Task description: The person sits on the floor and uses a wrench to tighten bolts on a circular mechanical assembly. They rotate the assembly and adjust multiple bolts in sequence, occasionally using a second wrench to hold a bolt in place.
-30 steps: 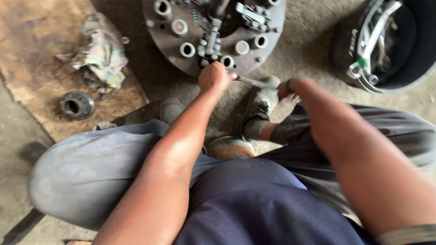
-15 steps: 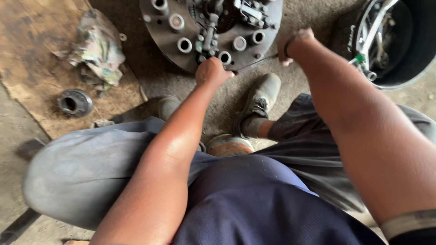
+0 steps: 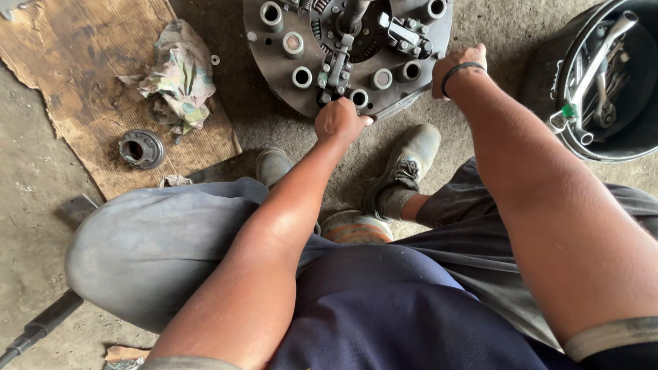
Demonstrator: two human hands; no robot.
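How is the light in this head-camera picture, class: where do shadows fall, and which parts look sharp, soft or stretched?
Head view: soft, even daylight, no glare; faint shadows under the round metal plate and beneath the knees. The left hand, right hand and rag look sharp; the near forearms loom large and slightly soft, stretched by the wide lens; the bucket interior is dark.

Soft, even daylight fills the frame, with no harsh glare. Shadows are faint, darkest under the knees at centre and inside the black bucket [image 3: 610,89] at upper right. Focus is sharp on the floor; the forearms near the lower edge look slightly soft, perhaps stretched by the wide lens.
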